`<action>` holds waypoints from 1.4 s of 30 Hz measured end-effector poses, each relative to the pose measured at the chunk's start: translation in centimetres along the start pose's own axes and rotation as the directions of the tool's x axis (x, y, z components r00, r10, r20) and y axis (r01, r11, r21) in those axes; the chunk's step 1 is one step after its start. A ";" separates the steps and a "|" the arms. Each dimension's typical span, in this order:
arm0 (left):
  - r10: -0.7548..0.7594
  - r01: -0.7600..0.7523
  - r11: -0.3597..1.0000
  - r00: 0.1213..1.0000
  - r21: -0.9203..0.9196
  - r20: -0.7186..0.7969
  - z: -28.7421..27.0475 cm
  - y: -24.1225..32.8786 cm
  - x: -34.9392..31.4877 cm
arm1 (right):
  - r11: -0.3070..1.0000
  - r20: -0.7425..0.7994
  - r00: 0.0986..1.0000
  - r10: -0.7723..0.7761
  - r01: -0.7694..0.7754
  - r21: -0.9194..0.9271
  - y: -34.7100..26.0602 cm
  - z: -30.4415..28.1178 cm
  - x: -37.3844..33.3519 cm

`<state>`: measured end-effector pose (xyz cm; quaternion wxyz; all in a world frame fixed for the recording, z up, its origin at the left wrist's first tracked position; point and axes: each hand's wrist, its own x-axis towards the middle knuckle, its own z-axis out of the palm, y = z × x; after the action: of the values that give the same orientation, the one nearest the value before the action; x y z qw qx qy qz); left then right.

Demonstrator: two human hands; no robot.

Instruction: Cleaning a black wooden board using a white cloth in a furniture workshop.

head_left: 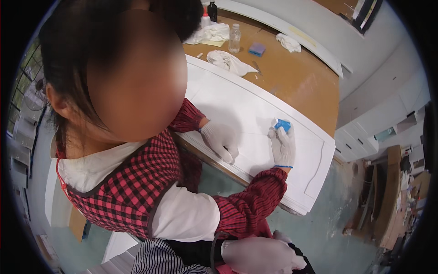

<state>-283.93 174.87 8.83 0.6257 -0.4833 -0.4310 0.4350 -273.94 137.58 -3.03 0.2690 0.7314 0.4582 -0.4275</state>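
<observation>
Low in the view, a pale gloved hand, apparently my left hand [260, 256], lies crosswise beyond a black-and-white striped cloth [159, 258]. It is blurred, so its grip cannot be made out. Just past it shows a small pale glove part, possibly my right hand [281, 236], its fingers mostly hidden. A dark curved band [214, 251] crosses near the wrist. Close in front, a co-worker in a red-and-black checked apron [118, 196] leans over a white panel [255, 107]. The co-worker's right glove grips a blue block [283, 124] on the panel; their left glove [221, 141] rests on it.
Behind the panel, a brown tabletop [305, 77] carries white rags [230, 62], a clear plastic bottle [234, 39] and a purple-and-blue sponge [257, 49]. White cabinets [365, 123] line the right side, and a brown wooden stand [385, 196] is on the green floor [315, 237].
</observation>
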 end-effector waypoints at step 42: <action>-0.128 0.126 0.989 0.992 -0.076 -0.020 -1.2 -0.7 0.1 | 0.965 0.039 0.996 0.077 -0.085 0.248 5.0 7.8 -1.3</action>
<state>-282.64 174.61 9.36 0.6390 -0.4831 -0.4691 0.3719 -272.64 128.70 -5.72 0.1986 0.7713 0.3665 -0.4809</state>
